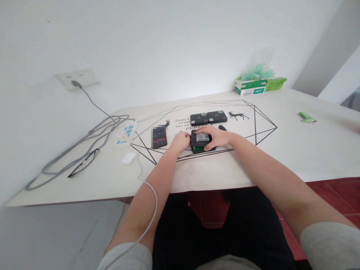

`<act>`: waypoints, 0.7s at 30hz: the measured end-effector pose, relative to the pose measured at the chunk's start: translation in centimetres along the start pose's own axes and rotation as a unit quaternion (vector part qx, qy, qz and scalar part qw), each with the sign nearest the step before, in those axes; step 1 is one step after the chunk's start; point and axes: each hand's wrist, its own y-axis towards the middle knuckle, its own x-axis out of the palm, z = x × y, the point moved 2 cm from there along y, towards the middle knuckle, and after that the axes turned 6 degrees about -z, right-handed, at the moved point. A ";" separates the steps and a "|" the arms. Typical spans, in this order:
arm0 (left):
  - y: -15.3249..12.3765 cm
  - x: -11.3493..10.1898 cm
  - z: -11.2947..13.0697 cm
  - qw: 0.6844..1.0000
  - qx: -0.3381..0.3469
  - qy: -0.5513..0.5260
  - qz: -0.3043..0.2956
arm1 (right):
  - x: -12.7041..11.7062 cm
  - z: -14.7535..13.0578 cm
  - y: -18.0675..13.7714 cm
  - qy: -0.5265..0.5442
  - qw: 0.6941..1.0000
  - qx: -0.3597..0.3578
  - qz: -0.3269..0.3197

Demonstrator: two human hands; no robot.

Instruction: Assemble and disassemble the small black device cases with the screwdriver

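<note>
A small black box-shaped device [201, 139] with a white label on top lies on the white table [295, 150], a green board showing at its lower edge. My right hand [218, 136] is wrapped over its right side, fingers curled along the top and bottom edges. My left hand [181, 141] is closed in a loose fist pressed against the device's left side. Two more black devices [208, 118] lie side by side just behind. A small dark object [222, 128] sits past my right hand.
A smartphone [159, 137] lies left of my hands. Further left are a white earbud case [128, 158], glasses [83, 163], a power strip [126, 134] and grey cables [81, 144] from a wall socket [77, 78]. Green-and-white boxes [254, 85] stand at the back right; a green item [307, 117] lies far right.
</note>
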 end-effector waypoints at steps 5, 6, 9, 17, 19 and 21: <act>0.0 0.1 -0.1 1.000 -0.006 0.002 0.007 | 0.2 -0.3 0.0 0.002 1.000 -0.012 -0.021; 0.0 0.1 -0.1 1.000 -0.005 0.001 0.009 | 0.2 -0.4 0.0 0.000 1.000 -0.010 -0.026; -0.1 0.0 0.1 1.000 -0.001 -0.002 0.017 | 0.2 -0.4 -0.1 -0.011 0.999 0.008 -0.042; 0.0 0.0 0.3 0.999 -0.002 0.031 0.025 | 0.2 -0.1 -0.1 -0.011 0.998 0.027 -0.053; 0.1 0.0 0.4 0.999 -0.003 0.040 0.024 | 0.2 -0.2 -0.1 -0.007 0.998 0.034 -0.056; 0.1 0.0 0.5 0.999 -0.004 0.045 0.023 | 0.2 -0.2 -0.2 -0.006 0.998 0.038 -0.059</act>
